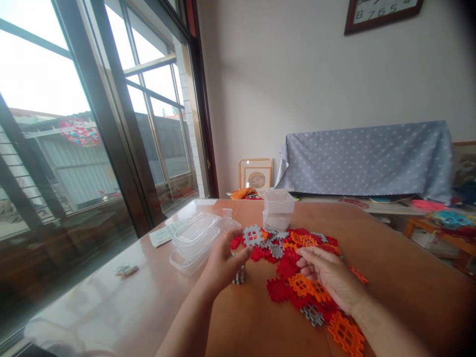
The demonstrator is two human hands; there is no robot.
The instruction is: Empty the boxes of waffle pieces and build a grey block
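A pile of flat waffle-shaped plastic tiles [297, 258] in red, orange and grey lies on the wooden table [401, 277]. My left hand [225, 260] is closed around a small stack of grey tiles [240, 275] at the pile's left edge. A grey tile with a red centre [253, 235] stands just beyond its fingers. My right hand [329, 277] rests on the red and orange tiles with its fingers curled and pinched at the tips; I cannot make out what they hold.
Clear plastic tubs with lids [195, 240] sit stacked left of the pile. Two more clear tubs [278, 208] are stacked behind it. A paper sheet [163, 233] lies near the window. A covered sofa [368, 158] and cluttered low furniture stand beyond the table.
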